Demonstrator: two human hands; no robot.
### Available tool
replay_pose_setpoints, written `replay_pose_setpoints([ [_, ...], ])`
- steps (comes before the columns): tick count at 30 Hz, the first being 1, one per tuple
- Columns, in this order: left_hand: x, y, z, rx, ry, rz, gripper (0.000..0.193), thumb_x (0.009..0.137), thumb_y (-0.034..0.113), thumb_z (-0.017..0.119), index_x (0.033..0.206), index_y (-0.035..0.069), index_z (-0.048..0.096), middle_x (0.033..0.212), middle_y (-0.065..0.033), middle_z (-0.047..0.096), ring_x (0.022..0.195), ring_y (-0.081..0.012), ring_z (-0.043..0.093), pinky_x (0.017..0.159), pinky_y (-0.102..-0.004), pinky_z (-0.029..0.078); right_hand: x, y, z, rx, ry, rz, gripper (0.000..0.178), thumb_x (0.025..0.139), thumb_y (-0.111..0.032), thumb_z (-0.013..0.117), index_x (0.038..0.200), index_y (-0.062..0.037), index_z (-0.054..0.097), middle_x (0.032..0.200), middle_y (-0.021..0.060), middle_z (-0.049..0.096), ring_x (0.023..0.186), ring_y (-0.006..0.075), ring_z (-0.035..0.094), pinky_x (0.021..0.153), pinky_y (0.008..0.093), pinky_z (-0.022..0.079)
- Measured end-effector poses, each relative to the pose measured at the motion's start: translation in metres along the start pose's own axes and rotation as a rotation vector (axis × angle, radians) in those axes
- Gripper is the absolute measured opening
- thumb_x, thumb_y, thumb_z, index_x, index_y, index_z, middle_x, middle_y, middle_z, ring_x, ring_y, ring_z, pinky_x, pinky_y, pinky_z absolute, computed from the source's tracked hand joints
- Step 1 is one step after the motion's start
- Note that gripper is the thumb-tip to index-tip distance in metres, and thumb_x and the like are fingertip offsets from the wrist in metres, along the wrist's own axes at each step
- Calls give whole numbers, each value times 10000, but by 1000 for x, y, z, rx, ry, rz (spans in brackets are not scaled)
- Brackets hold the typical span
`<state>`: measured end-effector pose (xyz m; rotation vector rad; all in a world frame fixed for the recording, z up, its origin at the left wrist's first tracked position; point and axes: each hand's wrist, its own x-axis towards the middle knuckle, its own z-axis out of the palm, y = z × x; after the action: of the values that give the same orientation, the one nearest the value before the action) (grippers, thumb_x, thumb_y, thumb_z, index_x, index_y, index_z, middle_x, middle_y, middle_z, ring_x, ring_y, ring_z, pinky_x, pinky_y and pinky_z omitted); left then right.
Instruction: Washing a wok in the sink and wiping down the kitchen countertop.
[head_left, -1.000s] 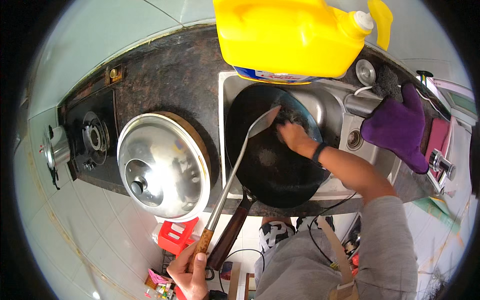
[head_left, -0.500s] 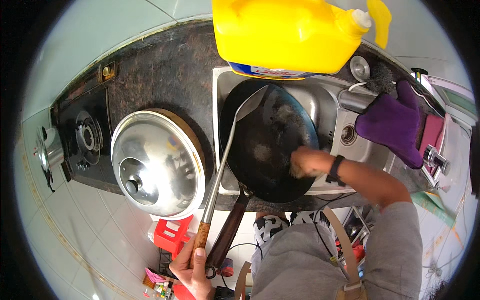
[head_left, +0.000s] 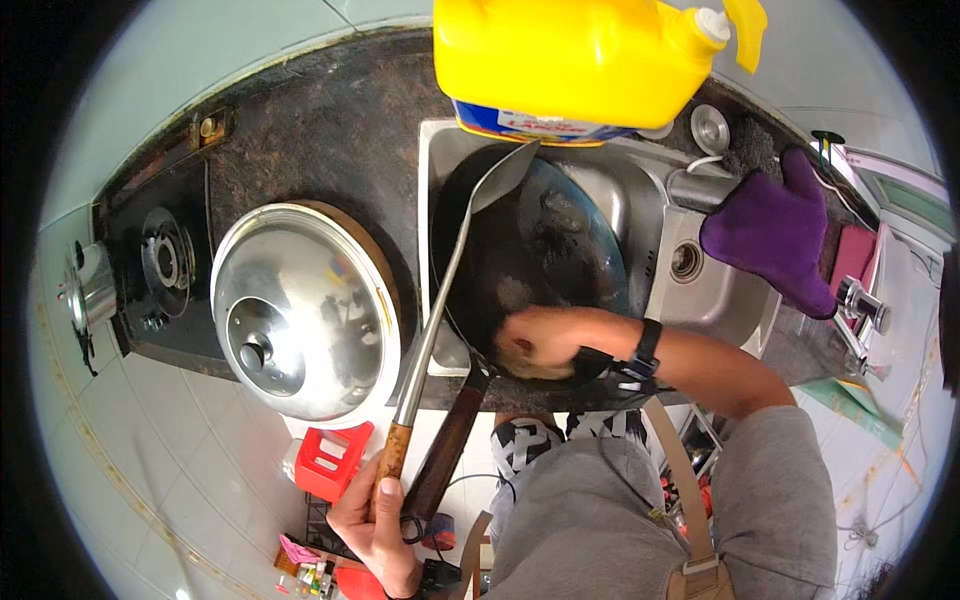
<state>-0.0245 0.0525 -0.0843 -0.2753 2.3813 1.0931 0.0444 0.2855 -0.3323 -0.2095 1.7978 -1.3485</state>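
The left hand (head_left: 370,525) is closed around the wooden handle of a wok spatula (head_left: 434,325), thumb on top; its wrist meets the lower edge of the view. The right hand (head_left: 540,340) is well apart from it, down inside a black wok (head_left: 525,250), by the near wall. Its fingers curl under the palm and are largely hidden; a pale patch shows beneath them, but whether they grip something cannot be told. The right arm is bent at the elbow, its forearm slanting leftward across the sink, with a black wristband (head_left: 645,352) on the wrist.

The wok sits in the steel sink (head_left: 640,185), its brown handle (head_left: 447,450) jutting over the near edge. The spatula's blade slants over the wok's far left; whether the two touch is unclear.

On the worktop (head_left: 315,125), left of the sink, a domed steel lid (head_left: 310,320) mostly covers a round brown thing. Behind the sink stands a yellow jug (head_left: 570,60), cut off at the top. A purple glove (head_left: 772,235) lies to the right; a gas burner (head_left: 170,262) is far left.
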Motion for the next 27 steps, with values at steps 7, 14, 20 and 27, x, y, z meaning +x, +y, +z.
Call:
replay_pose_setpoints([
  [7, 2, 0, 2, 62, 33, 17, 456, 887, 297, 700, 1144, -80, 696, 680, 28, 530, 616, -51, 412, 552, -227, 271, 60, 24, -19, 309, 790, -309, 293, 736, 21, 629, 1025, -24, 628, 845, 180, 667, 749, 300, 652, 694, 404, 512],
  [14, 1, -2, -3, 54, 0, 16, 480, 888, 305, 695, 1161, -89, 682, 690, 25, 540, 617, -42, 406, 550, -216, 257, -69, 93, 24, -421, -114, 122, 180, 766, -151, 630, 914, -65, 685, 826, 197, 680, 818, 424, 651, 699, 475, 528],
  [20, 5, 4, -12, 81, -81, 34, 423, 861, 202, 720, 1157, -97, 680, 828, -69, 693, 714, -94, 542, 678, -223, 436, 4, 17, 7, -97, 91, -198, 208, 772, -68, 612, 967, -2, 645, 897, 207, 681, 870, 403, 664, 719, 469, 526],
  [27, 2, 20, -11, 268, -41, 138, 383, 877, 204, 697, 1138, -77, 696, 774, -88, 689, 657, -95, 554, 613, -226, 432, 55, 103, -29, 19, 766, -165, 177, 809, -127, 684, 958, -38, 650, 894, 203, 673, 851, 406, 654, 725, 458, 522],
])
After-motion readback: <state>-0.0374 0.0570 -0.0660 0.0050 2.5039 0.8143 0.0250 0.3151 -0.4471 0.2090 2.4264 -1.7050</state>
